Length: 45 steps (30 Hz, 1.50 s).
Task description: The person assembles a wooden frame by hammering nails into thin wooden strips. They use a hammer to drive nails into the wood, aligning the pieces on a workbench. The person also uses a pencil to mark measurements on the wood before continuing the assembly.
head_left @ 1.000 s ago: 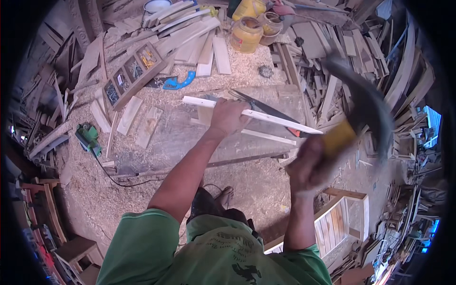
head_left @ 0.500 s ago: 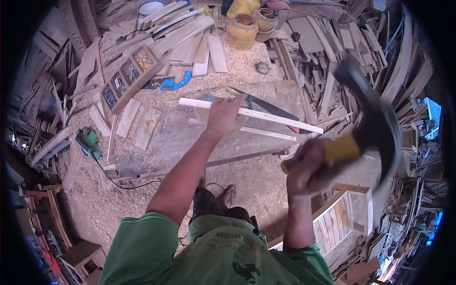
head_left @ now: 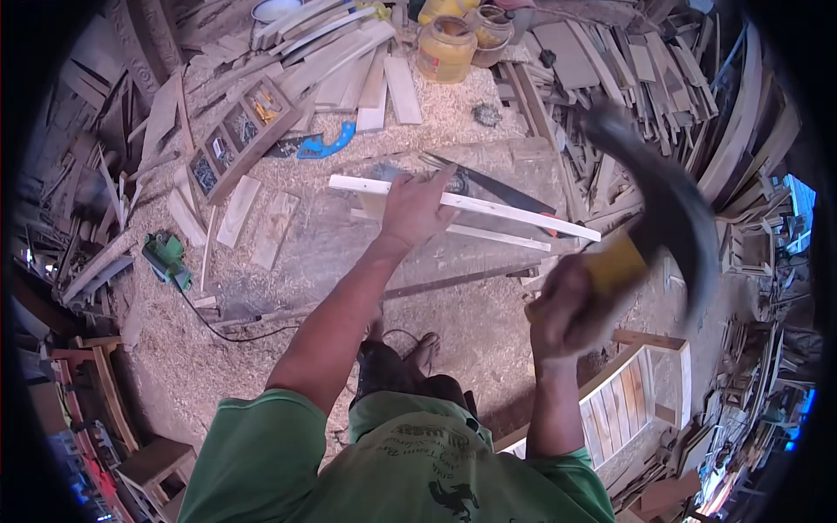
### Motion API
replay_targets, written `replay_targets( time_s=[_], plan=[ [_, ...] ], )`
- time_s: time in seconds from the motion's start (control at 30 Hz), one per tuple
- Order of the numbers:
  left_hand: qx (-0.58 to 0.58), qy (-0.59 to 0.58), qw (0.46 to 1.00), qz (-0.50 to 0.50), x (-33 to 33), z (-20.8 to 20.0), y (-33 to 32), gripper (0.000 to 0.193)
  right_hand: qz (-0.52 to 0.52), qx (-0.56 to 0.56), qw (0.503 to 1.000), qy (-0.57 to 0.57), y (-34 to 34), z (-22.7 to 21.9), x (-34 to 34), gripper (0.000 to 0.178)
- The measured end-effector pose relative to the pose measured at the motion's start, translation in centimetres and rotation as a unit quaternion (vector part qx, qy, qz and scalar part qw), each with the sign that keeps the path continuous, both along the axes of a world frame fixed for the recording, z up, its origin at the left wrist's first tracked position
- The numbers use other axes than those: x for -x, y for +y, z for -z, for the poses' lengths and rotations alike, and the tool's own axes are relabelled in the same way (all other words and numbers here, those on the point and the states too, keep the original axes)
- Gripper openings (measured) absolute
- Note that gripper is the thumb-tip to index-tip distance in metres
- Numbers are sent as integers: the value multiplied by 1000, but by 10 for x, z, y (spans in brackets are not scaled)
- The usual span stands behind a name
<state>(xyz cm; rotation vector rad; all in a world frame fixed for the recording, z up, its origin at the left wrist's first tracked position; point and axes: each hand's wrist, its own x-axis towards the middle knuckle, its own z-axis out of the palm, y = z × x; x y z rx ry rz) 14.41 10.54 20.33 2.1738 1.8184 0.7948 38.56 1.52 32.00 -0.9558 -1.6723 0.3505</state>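
Shaving-strewn worktop (head_left: 305,253), curved hammer (head_left: 676,213), slim batten (head_left: 523,214).

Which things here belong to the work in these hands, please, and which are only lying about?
In use:
hammer, in the right hand
wooden strip, held by the left hand

Lying about, it seems:
blue-handled saw
black-bladed saw
green power tool
yellow jar
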Motion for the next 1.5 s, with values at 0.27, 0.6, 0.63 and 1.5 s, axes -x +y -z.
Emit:
replay_targets(
  time_s=[0.27, 0.6, 0.63, 1.5],
  plan=[
    [35, 51, 998, -4, -4, -2, 1, 86, 19, 244, 953, -181, 13, 56, 8, 69],
    [0, 35, 999, -3, -10, 5, -4, 90, 12, 188, 928, -321, -6, 56, 5, 64],
    [19, 44, 999, 4, -14, 0, -10, 90, 26, 225, 935, -272, -15, 52, 2, 65],
    [144, -665, 713, -170, 47, 6, -50, 25, 34, 415, 844, 339, -27, 102, 1, 38]
  ],
)
